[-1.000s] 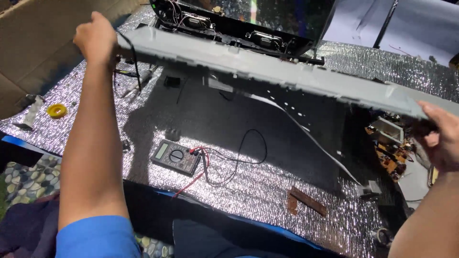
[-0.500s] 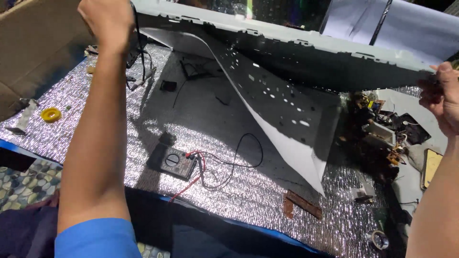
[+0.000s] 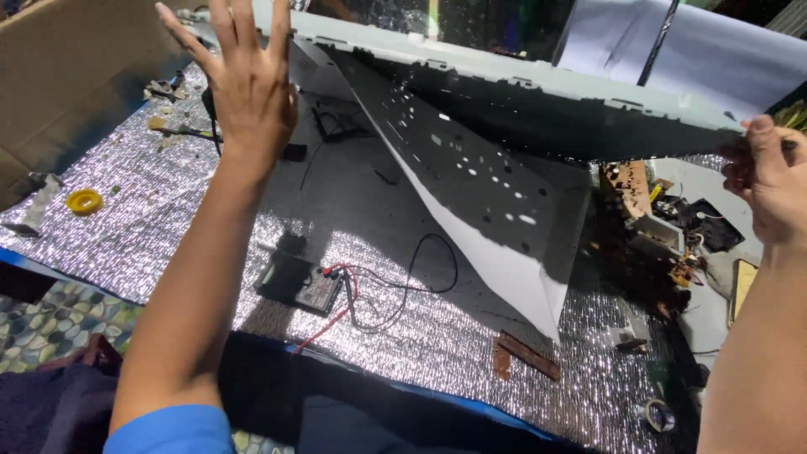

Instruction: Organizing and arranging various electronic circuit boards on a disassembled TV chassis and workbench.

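Observation:
A large flat panel (image 3: 521,63) with a grey frame is tilted up over the work surface. A white sheet (image 3: 496,219) with small holes hangs down from its underside, peeling away toward the lower right. My left hand (image 3: 244,80) is raised with fingers spread apart, just left of the panel's upper left end, holding nothing. My right hand (image 3: 777,181) grips the panel's right corner. Below the panel a black multimeter (image 3: 298,284) with red and black leads lies on the silver foil mat (image 3: 168,210).
A yellow tape roll (image 3: 84,201) lies at the mat's left. Circuit boards and loose parts (image 3: 664,223) sit at the right. Two brown strips (image 3: 525,355) lie near the mat's front edge. Cardboard (image 3: 59,76) stands at the far left.
The panel has been tilted further up and the white sheet has dropped away from it. My left hand has let go of the panel's left end and spread open.

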